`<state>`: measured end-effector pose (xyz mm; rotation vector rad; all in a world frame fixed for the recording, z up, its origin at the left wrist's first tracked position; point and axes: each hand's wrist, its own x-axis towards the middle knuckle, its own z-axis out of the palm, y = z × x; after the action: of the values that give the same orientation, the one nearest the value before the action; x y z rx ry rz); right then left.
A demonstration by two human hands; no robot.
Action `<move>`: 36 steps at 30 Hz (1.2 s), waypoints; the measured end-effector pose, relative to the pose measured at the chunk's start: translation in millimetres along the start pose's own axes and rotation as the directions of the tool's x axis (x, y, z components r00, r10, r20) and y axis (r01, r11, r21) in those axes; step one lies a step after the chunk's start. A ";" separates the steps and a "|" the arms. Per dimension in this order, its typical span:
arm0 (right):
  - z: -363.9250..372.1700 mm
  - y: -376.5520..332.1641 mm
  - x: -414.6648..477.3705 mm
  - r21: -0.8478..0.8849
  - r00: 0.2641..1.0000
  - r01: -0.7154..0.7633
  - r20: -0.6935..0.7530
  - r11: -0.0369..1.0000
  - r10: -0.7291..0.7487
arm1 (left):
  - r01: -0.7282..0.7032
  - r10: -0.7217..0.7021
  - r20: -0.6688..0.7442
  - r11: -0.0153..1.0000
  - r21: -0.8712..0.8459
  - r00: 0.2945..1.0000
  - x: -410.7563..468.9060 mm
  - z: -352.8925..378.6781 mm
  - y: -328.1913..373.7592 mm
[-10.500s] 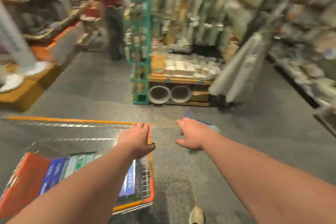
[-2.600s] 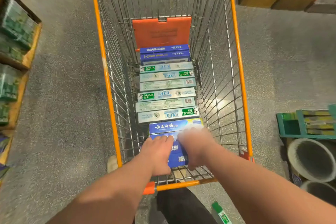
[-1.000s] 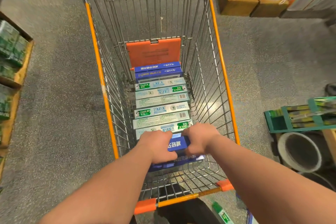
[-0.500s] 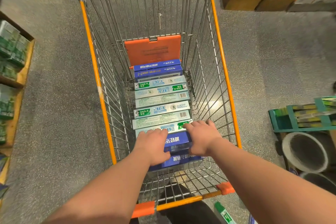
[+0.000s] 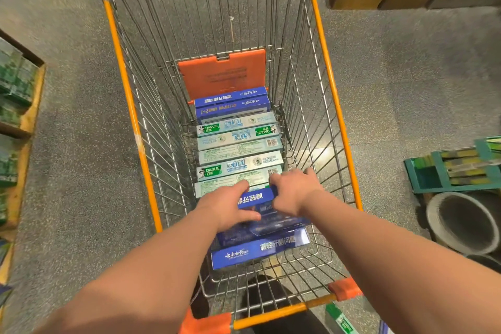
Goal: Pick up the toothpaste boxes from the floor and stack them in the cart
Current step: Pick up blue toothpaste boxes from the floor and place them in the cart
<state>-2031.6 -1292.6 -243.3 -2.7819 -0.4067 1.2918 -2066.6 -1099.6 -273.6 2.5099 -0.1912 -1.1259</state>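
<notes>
"DARLIE" stands in white on green patches of the pale boxes (image 5: 238, 144) beyond the fingers (image 5: 273, 180), upside down on one; the blue boxes (image 5: 259, 249) bear Chinese lettering.

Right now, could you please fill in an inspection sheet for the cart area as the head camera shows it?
Surface: grey speckled floor; wire cart with orange rails.
Job's things: row of toothpaste boxes lying flat in the cart, blue at both ends, pale green between; one green box on the floor at the near edge.
Clutter: orange flap at the cart's far end.
Grippers: left hand and right hand both on the top blue box.
Cables: nothing seen.
Surroundings: shelf of green packs on the left, teal rack and grey pipe on the right.
</notes>
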 end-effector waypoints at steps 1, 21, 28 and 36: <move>-3.1 -2.6 6.3 -0.010 1.000 -0.011 -0.004 1.000 0.011 | 0.001 -0.001 -0.002 1.000 -0.013 1.000 5.1 -1.4 -2.9; 59.8 -5.5 40.7 0.121 0.996 -0.071 -0.053 0.990 0.078 | 0.080 -0.055 -0.149 0.982 0.168 0.987 24.2 53.4 -30.0; 25.7 -3.6 -13.4 0.074 0.987 -0.054 -0.146 0.996 0.064 | 0.099 -0.062 -0.157 0.966 0.239 0.986 -19.9 17.1 -0.5; -21.7 5.2 -132.6 0.102 0.954 0.002 -0.300 0.995 0.029 | 0.028 0.066 -0.251 0.934 0.356 0.966 -106.0 -42.7 78.2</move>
<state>-2095.9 -1330.2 -131.3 -2.8319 -0.2946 0.8405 -2103.5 -1130.0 -143.7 2.9387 -0.3775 -0.7976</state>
